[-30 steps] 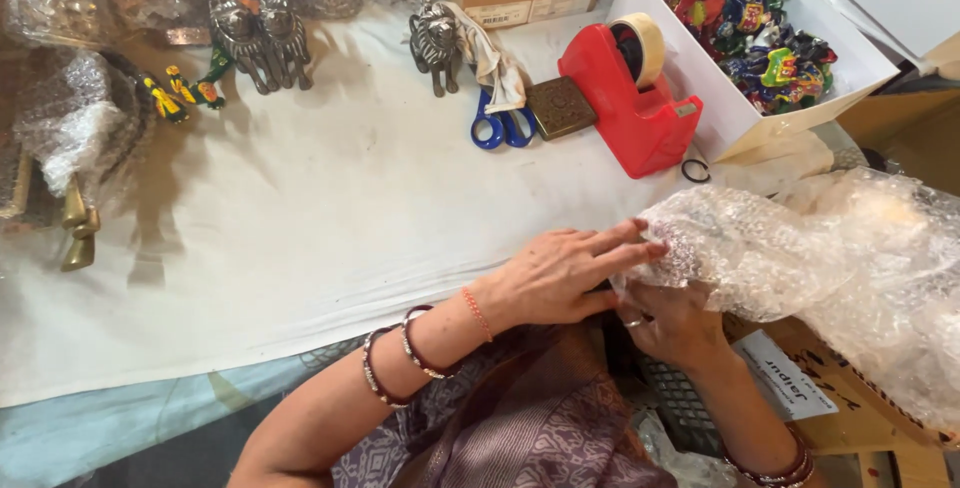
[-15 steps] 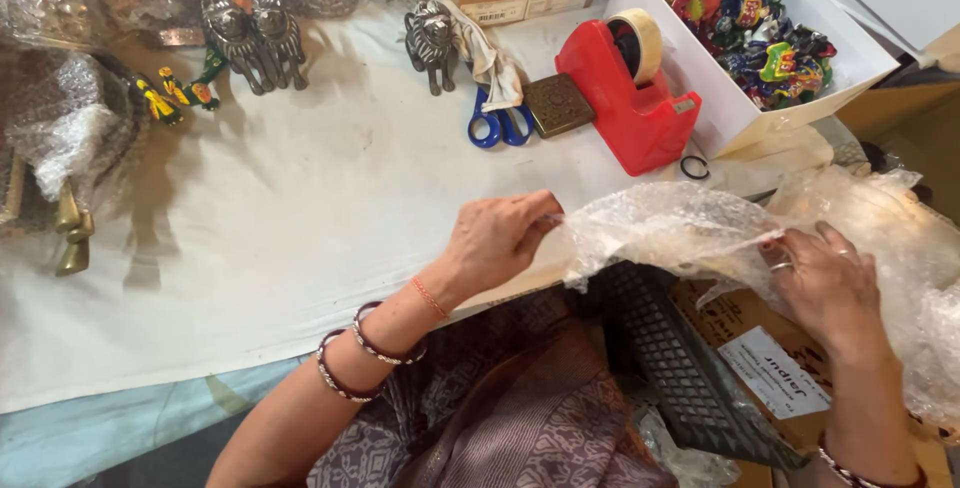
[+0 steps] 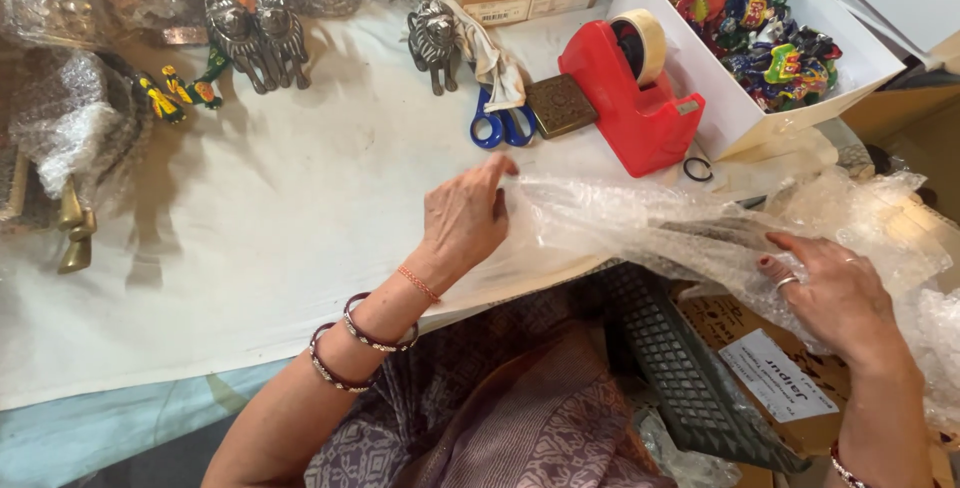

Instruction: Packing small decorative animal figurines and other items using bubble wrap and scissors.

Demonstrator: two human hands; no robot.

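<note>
A sheet of clear bubble wrap (image 3: 660, 223) stretches from the white-covered table (image 3: 250, 248) off its right edge. My left hand (image 3: 465, 218) pinches the sheet's left end over the table. My right hand (image 3: 835, 293) grips the wrap farther right, past the table's edge, above a cardboard box (image 3: 780, 378). The sheet hangs taut between both hands.
A red tape dispenser (image 3: 630, 98), blue-handled scissors (image 3: 500, 126) and a small square brown box (image 3: 560, 105) lie behind the wrap. Metal animal figurines (image 3: 255, 38) stand at the back. A white box of colourful figurines (image 3: 760, 28) sits at right. A dark plastic crate (image 3: 680, 368) sits below.
My hands have moved apart, the left pulling the bubble wrap leftward over the table, the right sliding right and down, spreading the bunched sheet out.
</note>
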